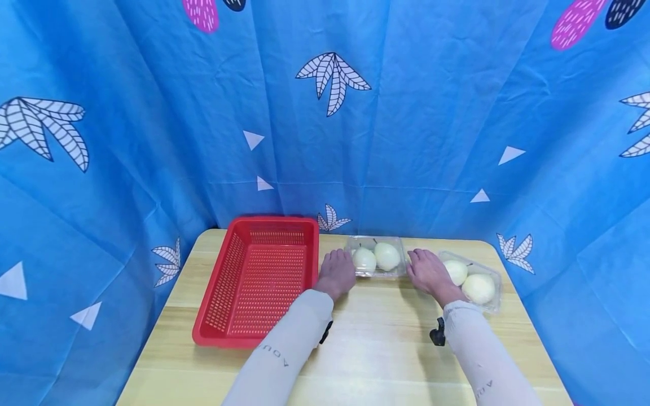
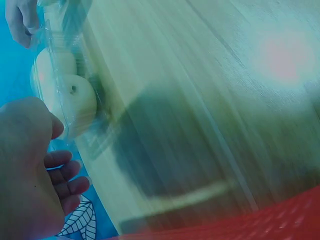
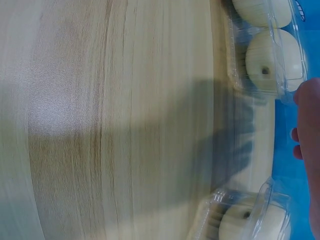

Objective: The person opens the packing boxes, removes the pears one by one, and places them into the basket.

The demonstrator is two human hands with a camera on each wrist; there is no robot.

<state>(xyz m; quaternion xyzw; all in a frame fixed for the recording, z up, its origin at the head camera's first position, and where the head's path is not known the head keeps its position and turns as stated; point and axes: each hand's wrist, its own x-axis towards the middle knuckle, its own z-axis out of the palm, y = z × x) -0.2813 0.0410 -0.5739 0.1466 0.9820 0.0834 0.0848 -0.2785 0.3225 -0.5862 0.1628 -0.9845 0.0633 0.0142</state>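
Note:
A clear plastic clamshell box [image 1: 378,272] with two pale round pears [image 1: 387,256] stands at the table's far edge, between both hands. My left hand [image 1: 337,273] is at the box's left end. In the left wrist view, its fingers [image 2: 67,175] bend loosely with a gap to the thumb, which lies near the box. Beside the right end is my right hand [image 1: 427,273]; in the right wrist view a fingertip [image 3: 299,94] meets or nearly meets the box's corner. A second clear box [image 1: 492,305], also holding two pears [image 1: 478,288], lies right of that hand, partly covered by it.
A red plastic basket [image 1: 201,332] with perforated walls stands on the left of the wooden table [image 1: 376,349], showing its bare floor. Blue patterned curtain [image 1: 426,141] hangs behind and on both sides of the table.

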